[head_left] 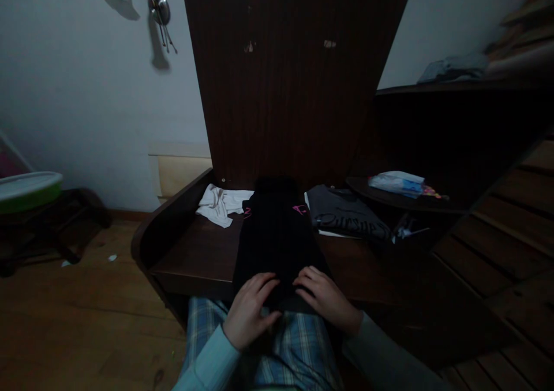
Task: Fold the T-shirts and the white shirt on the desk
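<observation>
A long black garment with small pink marks (279, 238) lies lengthwise over the dark wooden desk, its near end at the front edge above my lap. It looks like trousers, but the dim light hides its cut. My left hand (252, 309) rests on the near left corner, fingers laid on the cloth and thumb apart. On the near right part lies my right hand (325, 296), fingers stretched and slightly bent, thumb apart. Neither hand visibly grips the fabric. A white cloth (219, 204) lies crumpled left of the garment; a folded dark grey printed shirt (346, 213) is at its right.
The desk's raised side panel (171, 212) bounds the left, and a tall dark back panel (285, 90) stands behind. At right, a low shelf holds a white-and-blue packet (396, 182). A green-and-white tub (30, 192) sits on a stool at far left.
</observation>
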A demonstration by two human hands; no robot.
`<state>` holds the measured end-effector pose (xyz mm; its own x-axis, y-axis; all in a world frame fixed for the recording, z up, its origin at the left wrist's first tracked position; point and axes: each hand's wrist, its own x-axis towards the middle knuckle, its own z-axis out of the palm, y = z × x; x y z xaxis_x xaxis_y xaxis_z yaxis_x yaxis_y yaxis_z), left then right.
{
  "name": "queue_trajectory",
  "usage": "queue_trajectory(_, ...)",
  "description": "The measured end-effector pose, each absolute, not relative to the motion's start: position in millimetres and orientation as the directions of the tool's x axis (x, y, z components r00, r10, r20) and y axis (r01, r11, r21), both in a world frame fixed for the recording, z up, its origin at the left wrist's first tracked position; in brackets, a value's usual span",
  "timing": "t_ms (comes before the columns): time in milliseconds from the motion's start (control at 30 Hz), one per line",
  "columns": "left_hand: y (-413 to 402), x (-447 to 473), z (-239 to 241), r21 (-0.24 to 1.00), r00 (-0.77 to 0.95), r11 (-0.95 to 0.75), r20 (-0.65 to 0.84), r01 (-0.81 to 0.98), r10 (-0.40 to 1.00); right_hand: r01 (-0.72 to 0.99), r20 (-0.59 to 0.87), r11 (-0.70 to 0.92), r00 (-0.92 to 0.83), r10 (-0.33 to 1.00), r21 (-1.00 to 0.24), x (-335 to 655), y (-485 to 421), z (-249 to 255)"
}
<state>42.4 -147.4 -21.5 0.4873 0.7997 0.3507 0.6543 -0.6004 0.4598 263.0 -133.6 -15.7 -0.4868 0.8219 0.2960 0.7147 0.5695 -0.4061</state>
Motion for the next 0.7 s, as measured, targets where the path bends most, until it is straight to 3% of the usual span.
queue_trajectory(233, -147, 62, -37, 0.443, 0.438, -0.58, 0.386, 0.683, 0.812, 0.695, 0.246, 0.57, -0.517, 0.82, -0.439, 257, -133, -9)
queue_trajectory(333, -150, 63, -35, 0.448, 0.451, -0.588, 0.381, 0.674, 0.807, 0.701, 0.132, 0.558, -0.565, 0.814, -0.444, 255, -132, 1)
queue_trajectory(500, -151, 65, -35, 0.372, 0.514, -0.622, 0.354, 0.689, 0.781, 0.621, -0.086, 0.638, -0.744, 0.663, -0.455, 250, -109, 35)
queue_trajectory(600, -151, 68, -38, 0.32, 0.491, -0.601, 0.362, 0.733, 0.792, 0.686, 0.011, 0.59, -0.648, 0.762, -0.425, 239, -74, 50)
queue_trajectory(700, -150, 70, -40, 0.285, 0.476, -0.586, 0.373, 0.758, 0.796, 0.858, 0.035, 0.421, -0.43, 0.902, -0.295, 223, -37, 50)
